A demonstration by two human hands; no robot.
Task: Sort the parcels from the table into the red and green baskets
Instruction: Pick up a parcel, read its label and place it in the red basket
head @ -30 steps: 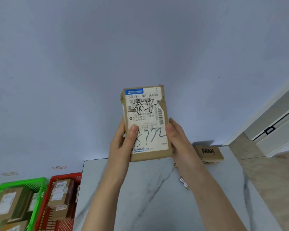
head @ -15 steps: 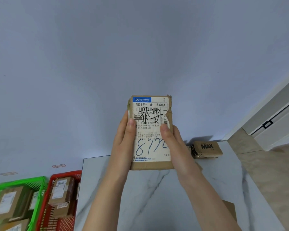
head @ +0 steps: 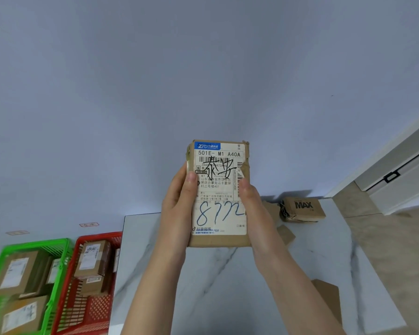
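parcel (head: 219, 189) upright, label facing camera, above table (head: 215, 286) | left hand (head: 179, 209) grips its left edge, right hand (head: 254, 213) its right edge; fingers behind it hidden | green basket (head: 34, 243), red basket (head: 99, 235) cut off at frame bottom; contents' labels unreadable

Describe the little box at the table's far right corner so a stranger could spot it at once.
Start at the white marble table and follow it to its far right corner. A small brown cardboard box lies there. Unlike the raised parcel, it shows bold black MAX lettering and no white shipping label.
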